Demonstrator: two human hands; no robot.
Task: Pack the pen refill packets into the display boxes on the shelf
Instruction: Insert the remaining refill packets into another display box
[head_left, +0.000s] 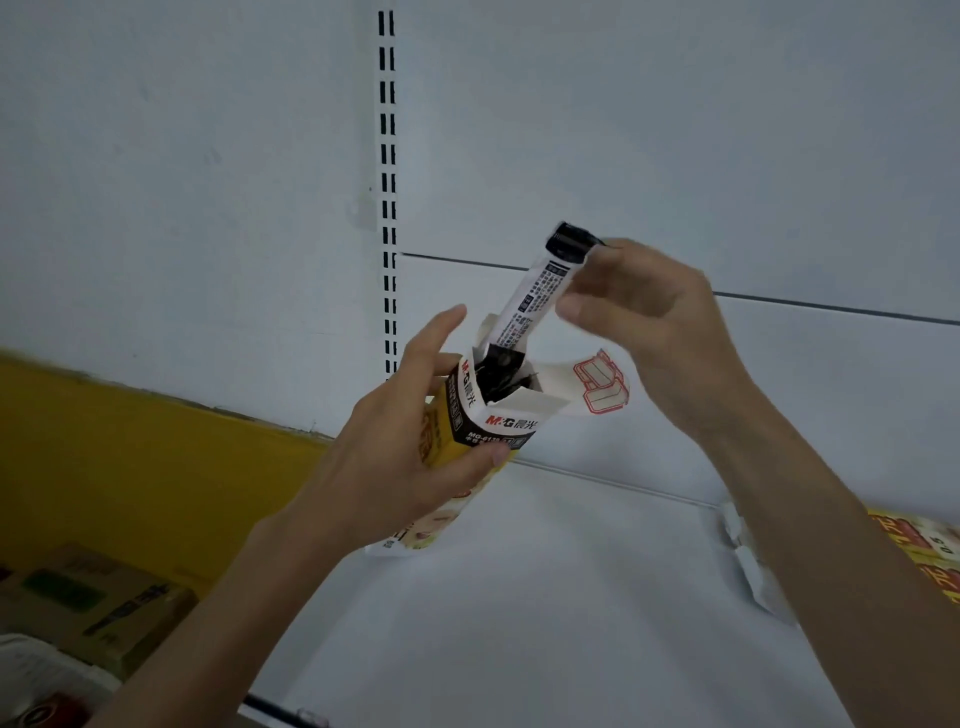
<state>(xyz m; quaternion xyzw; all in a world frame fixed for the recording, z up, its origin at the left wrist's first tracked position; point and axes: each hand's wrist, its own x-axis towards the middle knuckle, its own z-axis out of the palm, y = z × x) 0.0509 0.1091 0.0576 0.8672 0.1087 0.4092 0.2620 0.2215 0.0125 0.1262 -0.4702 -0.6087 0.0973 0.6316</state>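
- Refill packet (535, 296), pinched near its top by the right hand (639, 312), leans up-right, its lower end inside the open box mouth.
- Left hand (405, 441) wraps the display box (467, 436), held above the shelf (545, 597).

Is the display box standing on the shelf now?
No, the left hand holds the display box in the air above the shelf, while the right hand puts a refill packet into it.
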